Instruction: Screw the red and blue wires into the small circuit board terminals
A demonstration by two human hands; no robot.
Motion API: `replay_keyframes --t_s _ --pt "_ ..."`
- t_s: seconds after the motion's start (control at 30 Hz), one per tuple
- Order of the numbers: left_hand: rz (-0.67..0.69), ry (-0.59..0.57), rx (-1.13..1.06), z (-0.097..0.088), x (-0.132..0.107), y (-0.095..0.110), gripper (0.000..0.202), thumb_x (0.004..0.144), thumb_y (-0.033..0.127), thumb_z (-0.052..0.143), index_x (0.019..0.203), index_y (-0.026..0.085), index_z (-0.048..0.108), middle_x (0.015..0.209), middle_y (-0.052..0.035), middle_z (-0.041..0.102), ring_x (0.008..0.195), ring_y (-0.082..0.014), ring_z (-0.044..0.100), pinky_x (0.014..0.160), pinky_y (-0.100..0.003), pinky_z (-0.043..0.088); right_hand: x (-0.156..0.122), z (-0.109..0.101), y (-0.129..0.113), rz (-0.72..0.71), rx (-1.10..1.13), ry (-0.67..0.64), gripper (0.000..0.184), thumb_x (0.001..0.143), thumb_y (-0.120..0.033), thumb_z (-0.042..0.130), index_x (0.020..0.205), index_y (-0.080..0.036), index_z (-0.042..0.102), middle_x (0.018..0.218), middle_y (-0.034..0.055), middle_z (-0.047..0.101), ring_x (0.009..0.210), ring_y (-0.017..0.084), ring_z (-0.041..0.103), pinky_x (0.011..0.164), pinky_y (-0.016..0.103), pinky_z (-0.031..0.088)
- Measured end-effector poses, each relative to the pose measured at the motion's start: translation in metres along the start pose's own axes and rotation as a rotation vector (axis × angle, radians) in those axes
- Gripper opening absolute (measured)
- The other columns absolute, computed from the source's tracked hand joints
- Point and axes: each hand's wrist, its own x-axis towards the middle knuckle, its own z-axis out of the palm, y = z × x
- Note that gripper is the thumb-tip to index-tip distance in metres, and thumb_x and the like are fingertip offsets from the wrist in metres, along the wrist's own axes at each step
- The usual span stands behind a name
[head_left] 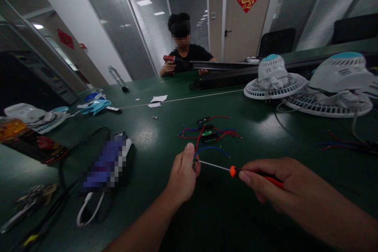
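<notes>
My left hand (184, 171) is closed around a small circuit board (194, 160), mostly hidden by the fingers, with a red wire (200, 137) and a blue wire (214, 148) coming out of it. My right hand (274, 183) grips a screwdriver (234, 171) with an orange and black handle. Its thin metal shaft points left, and the tip meets the edge of the board at my left fingers. Just beyond, several small boards (209, 137) with red and blue wires lie on the green table (165, 149).
White fan parts (274, 86) lie at the right, beside long black bars. Across the table a person (184, 53) holds a red power drill (169, 59). To the left are a blurred-out blue device (104, 163), a drink bottle (32, 141), cables and a metal tool (26, 204). Paper scraps (158, 98) lie ahead.
</notes>
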Motion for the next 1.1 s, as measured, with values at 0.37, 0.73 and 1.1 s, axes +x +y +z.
replay_keyframes --t_s 0.37,0.73,1.1 --pt "-0.02 0.023 -0.03 0.0006 -0.0005 -0.0001 0.06 0.08 0.072 0.043 0.055 0.018 0.053 0.048 0.0036 0.045 0.045 -0.0113 0.043 0.045 -0.022 0.035 -0.0001 0.0004 -0.0002 0.019 0.007 -0.023 0.045 0.09 -0.056 0.04 0.068 -0.021 0.059 0.057 -0.0033 0.046 0.049 0.01 0.041 0.045 0.023 0.031" --pt "-0.015 0.014 0.002 0.0 -0.0001 -0.0002 0.059 0.084 0.068 0.039 0.053 0.019 0.051 0.046 0.0042 0.042 0.044 -0.0114 0.04 0.045 -0.023 0.034 -0.0001 -0.0002 -0.0012 -0.007 0.02 -0.011 0.044 0.09 -0.053 0.042 0.069 -0.021 0.062 0.055 -0.0034 0.045 0.047 0.009 0.042 0.043 0.022 0.031" --pt "0.01 -0.022 -0.024 -0.0004 0.0002 -0.0044 0.057 0.086 0.064 0.041 0.053 0.019 0.05 0.048 0.0038 0.043 0.046 -0.0113 0.042 0.047 -0.023 0.035 0.0011 0.0019 -0.0075 -0.036 -0.028 0.108 0.04 0.087 -0.053 0.045 0.074 -0.023 0.07 0.054 0.0 0.059 0.047 0.012 0.051 0.043 0.023 0.035"
